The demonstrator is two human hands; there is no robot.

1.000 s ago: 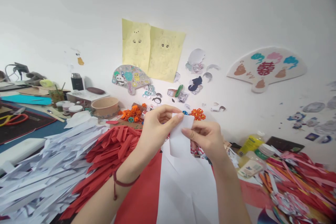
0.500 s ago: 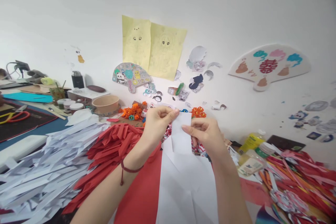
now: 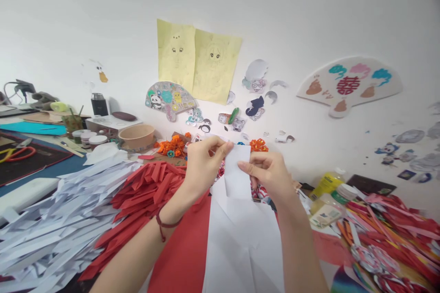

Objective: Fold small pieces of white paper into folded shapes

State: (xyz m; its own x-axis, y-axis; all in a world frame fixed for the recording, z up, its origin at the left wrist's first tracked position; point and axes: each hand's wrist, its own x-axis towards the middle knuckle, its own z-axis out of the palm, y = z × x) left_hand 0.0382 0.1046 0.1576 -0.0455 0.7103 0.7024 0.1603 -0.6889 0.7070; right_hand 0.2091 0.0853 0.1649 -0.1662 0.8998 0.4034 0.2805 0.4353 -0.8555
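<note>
Between my two hands is a white paper strip (image 3: pixel 237 178), held upright with its flat side toward me. My left hand (image 3: pixel 208 160) pinches its upper left corner between thumb and fingers. My right hand (image 3: pixel 266 171) grips the right edge, thumb on the front face and fingers behind. Below the strip lie white paper sheets (image 3: pixel 233 238), with red paper (image 3: pixel 182 252) to their left. Whether the strip's lower end is separate from the sheets below, I cannot tell.
Piles of folded white strips (image 3: pixel 75 210) and red strips (image 3: pixel 151 187) lie to the left. Behind stand a beige bowl (image 3: pixel 137 136) and orange paper flowers (image 3: pixel 177 144). Bottles (image 3: pixel 332 206) and coloured ribbons (image 3: pixel 395 233) are at the right. Scissors (image 3: pixel 20 152) lie far left.
The whole view has shifted slightly, with the background moving a little left. Both hands keep nearly the same hold on the white paper strip.
</note>
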